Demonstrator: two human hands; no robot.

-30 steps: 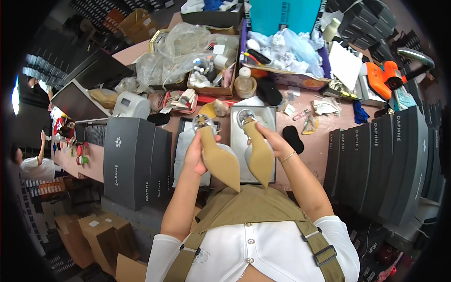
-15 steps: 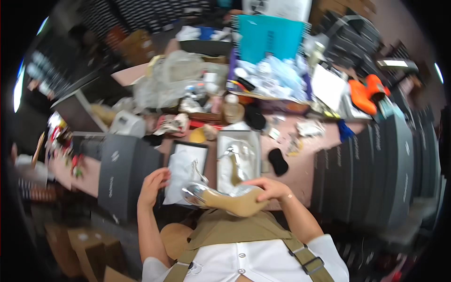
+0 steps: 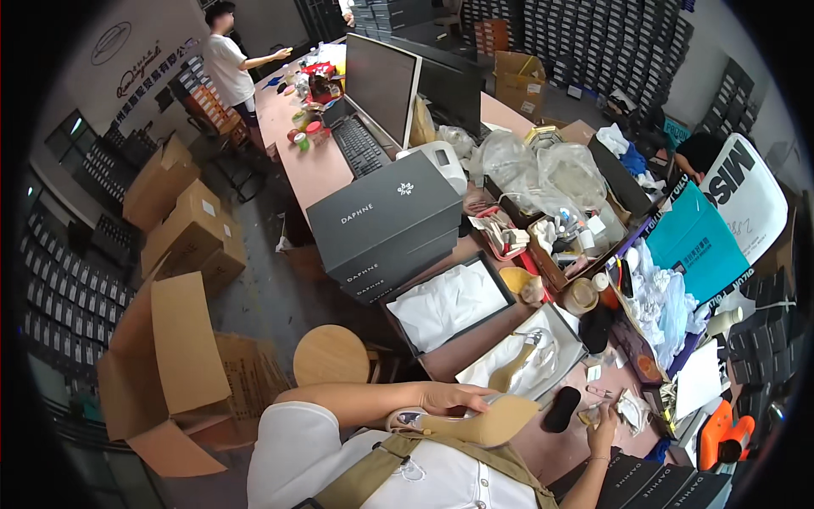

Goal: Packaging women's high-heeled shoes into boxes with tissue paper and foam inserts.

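My left hand (image 3: pixel 458 397) reaches across my front and holds a clear high-heeled shoe (image 3: pixel 479 426), its tan sole turned up. Low on the right, my right hand (image 3: pixel 600 434) is at the table with its fingers drawn together beside some small scraps and a crumpled white cloth (image 3: pixel 632 412). Whatever those fingers hold is too small to make out. The matching shoe (image 3: pixel 519 360) lies in an open pale shoebox (image 3: pixel 570 327) in front of me. Left of that box is a dark box lid (image 3: pixel 507 288) lined with white tissue paper (image 3: pixel 445 307). A black oval pad (image 3: pixel 561 409) rests near my right hand.
Dark closed shoeboxes (image 3: pixel 386 225) are stacked on the left, before a monitor (image 3: pixel 381 89) and keyboard (image 3: pixel 358 146). Right are a tray of plastic bags (image 3: pixel 670 288) and an orange tool (image 3: pixel 725 434). A wooden stool (image 3: pixel 331 356) and open carton (image 3: pixel 191 348) stand left. A person (image 3: pixel 229 68) stands far off.
My view has swung left. The shoe has passed from my right hand to my left. My right hand has moved out to the small things on the table's right side.
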